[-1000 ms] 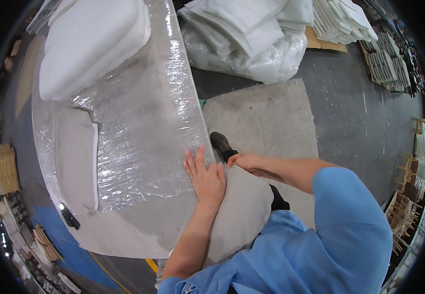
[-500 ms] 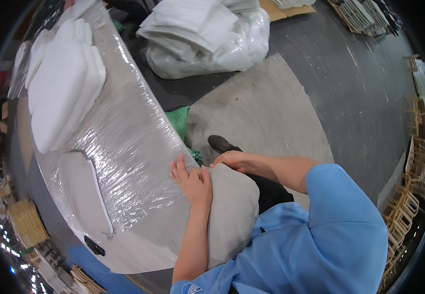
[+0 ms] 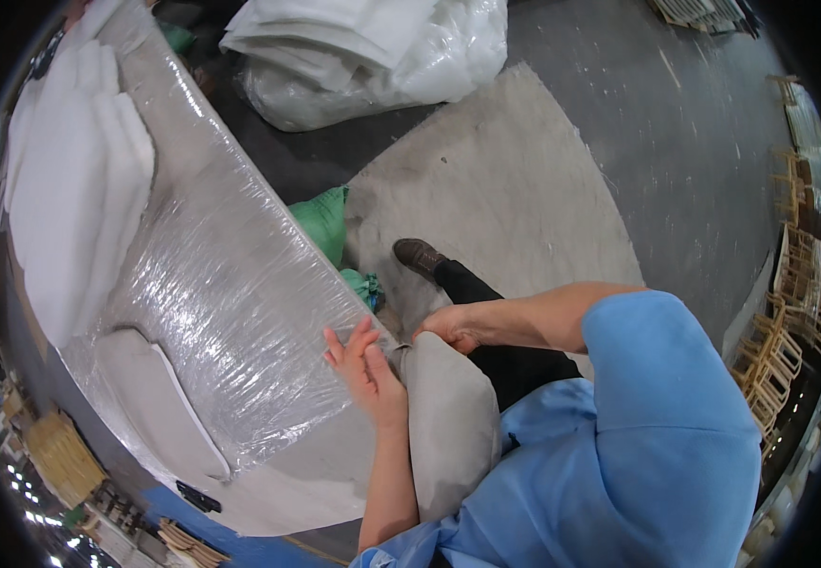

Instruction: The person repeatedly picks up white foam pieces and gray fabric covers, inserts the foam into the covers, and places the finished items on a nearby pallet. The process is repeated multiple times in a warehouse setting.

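A grey, stuffed cushion [image 3: 453,417] stands on edge against my body, beside the table. My right hand [image 3: 448,328] is closed on its far upper corner, with the fingertips partly hidden. To the left of that corner, my left hand [image 3: 371,379] is raised a little over the table edge, its fingers apart and nothing in them. The left forearm runs along the cushion's left side. Under the left hand lies the plastic-wrapped table top [image 3: 212,256]. A flat grey cover with a white edge [image 3: 150,388] rests on it further left.
White padding sheets [image 3: 74,189] are stacked at the table's far left. A small black object [image 3: 198,496] lies by the near edge. Green sacks [image 3: 321,225] sit on the floor beyond the table. Further off is a plastic-wrapped bundle of padding [image 3: 363,80]; wooden chair frames [image 3: 780,364] line the right.
My left hand has come up off the table edge and turned, its fingers spreading. My right hand keeps its hold on the cushion's corner. The whole view has shifted slightly.
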Available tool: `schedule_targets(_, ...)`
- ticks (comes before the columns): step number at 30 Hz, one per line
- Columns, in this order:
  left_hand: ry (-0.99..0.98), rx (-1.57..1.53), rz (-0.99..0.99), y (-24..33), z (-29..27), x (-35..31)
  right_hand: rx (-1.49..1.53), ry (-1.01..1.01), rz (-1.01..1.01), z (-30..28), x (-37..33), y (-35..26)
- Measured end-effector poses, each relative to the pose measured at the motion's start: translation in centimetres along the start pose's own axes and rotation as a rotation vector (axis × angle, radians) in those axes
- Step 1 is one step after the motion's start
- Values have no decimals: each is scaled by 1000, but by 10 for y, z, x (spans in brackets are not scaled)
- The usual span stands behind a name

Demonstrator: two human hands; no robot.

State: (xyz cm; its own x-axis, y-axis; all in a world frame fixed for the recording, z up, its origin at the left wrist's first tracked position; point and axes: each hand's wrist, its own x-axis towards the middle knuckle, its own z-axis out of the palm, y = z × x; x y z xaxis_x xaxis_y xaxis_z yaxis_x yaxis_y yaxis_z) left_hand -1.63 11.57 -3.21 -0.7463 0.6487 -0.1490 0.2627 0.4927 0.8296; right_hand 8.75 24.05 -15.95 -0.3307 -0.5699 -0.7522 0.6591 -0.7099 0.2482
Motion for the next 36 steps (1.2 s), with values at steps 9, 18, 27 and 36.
schedule_targets(9, -227, -659, -219, 32, 1, -23, 18, 103, -257, 31, -34, 4)
schedule_targets(18, -213, -647, -216, 11, -5, -28, -83, 281, -687, 32, -41, 27)
schedule_targets(27, 1, -567, -389, -3, -5, -31, 22, 45, -1280, 76, -81, 37)
schedule_targets(36, 89, -551, -344, -20, 8, -26, -188, 79, -1217, 68, -53, 14)
